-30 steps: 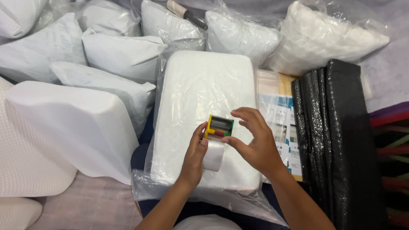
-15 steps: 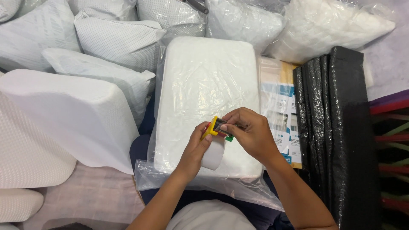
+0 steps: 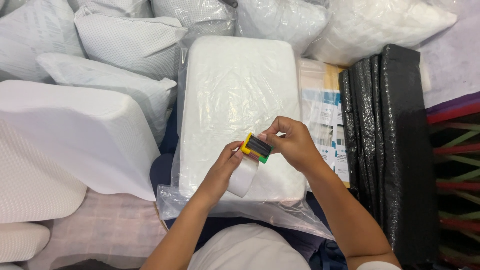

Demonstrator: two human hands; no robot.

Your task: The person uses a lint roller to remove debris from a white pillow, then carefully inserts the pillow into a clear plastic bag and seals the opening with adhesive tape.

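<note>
Both your hands are now pinching the small dispenser (image 3: 256,147): right hand (image 3: 295,145) has closed in, left hand (image 3: 225,167) is drawing white tape (image 3: 243,176) beneath, above the bagged pillow (image 3: 235,100).

Packing workshop: stacked bagged pillows (image 3: 130,42)

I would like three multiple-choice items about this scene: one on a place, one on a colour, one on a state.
1. Where do the black wrapped bundles lie?
A. right of the bagged pillow
B. on top of it
C. left of it

2. What colour is the left end of the small tape dispenser?
A. blue
B. yellow
C. white

3. The white pillow under the hands is
A. bare
B. in clear plastic
C. in a box

Answers: 1 A, they stand along its right edge. 2 B, yellow shows beside the left hand. 3 B, wrinkled film covers it; the right hand is above it.
</note>
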